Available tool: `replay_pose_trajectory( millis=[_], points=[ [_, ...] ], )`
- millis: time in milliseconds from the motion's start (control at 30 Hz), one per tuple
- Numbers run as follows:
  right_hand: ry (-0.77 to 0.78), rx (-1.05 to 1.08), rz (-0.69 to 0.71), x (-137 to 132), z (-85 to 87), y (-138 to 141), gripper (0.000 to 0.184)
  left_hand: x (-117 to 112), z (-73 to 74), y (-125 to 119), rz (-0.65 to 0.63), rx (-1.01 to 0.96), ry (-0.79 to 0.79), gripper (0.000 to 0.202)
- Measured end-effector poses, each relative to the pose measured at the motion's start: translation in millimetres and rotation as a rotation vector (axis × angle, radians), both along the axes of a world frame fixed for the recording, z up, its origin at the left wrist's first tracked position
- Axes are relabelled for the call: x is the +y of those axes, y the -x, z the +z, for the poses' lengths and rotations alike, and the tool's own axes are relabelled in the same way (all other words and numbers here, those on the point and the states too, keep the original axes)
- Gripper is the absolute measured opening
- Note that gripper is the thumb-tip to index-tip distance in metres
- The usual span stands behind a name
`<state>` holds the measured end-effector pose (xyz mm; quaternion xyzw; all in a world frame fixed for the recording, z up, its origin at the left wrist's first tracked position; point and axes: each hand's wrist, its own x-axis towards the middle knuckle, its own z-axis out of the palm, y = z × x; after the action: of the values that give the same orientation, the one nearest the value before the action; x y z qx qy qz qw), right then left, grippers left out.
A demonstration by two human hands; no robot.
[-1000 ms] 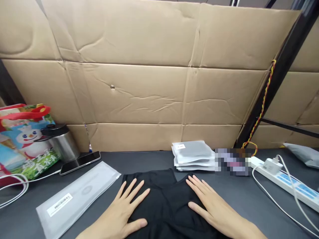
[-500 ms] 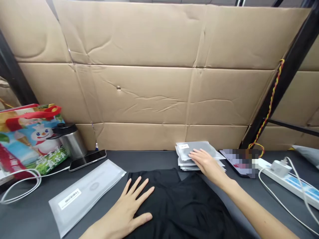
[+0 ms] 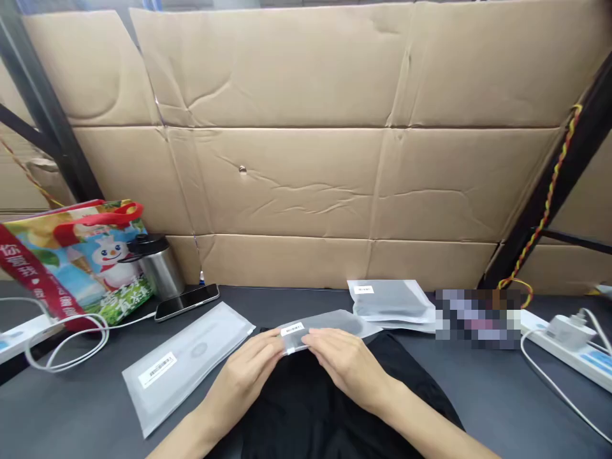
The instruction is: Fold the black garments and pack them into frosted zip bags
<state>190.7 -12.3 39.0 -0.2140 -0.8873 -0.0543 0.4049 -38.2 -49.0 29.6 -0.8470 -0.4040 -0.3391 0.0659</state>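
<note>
A black garment (image 3: 329, 408) lies flat on the dark table in front of me. Both hands hold a frosted plastic bag (image 3: 335, 325) with a small white label just above the garment's far edge. My left hand (image 3: 248, 373) grips the bag's left end near the label. My right hand (image 3: 347, 363) lies curled over the bag's near edge with its fingers closed on it. A stack of the same bags (image 3: 389, 299) sits a little behind and to the right.
Another long frosted bag (image 3: 191, 357) with a barcode label lies to the left. Behind it are a phone (image 3: 186, 301), a steel flask (image 3: 160, 268), a printed shopping bag (image 3: 81, 255) and white cables (image 3: 71, 338). A power strip (image 3: 568, 347) is at right. A cardboard wall (image 3: 306, 159) backs the table.
My right hand reached to the stack, took one bag and brought it back over the garment. My left hand lifted off the garment and took hold of the bag's left end.
</note>
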Motion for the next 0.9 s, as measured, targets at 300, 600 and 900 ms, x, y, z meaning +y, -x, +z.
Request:
replay_pose_trajectory(
  millis=[300,600,900],
  points=[
    [-0.134,-0.058,0.068,-10.7,8.0,23.8,0.019,-9.7,2.2,-0.2,-0.047,0.017,0.052,0.024],
    [-0.117,-0.137,-0.141,16.5,0.0,-48.1,0.020,-15.5,5.8,16.6,0.008,0.008,0.162,0.021],
    [-0.155,-0.140,-0.258,27.7,-17.5,-70.4,0.019,-15.7,-4.0,20.1,-0.001,0.056,0.145,0.022]
  ],
)
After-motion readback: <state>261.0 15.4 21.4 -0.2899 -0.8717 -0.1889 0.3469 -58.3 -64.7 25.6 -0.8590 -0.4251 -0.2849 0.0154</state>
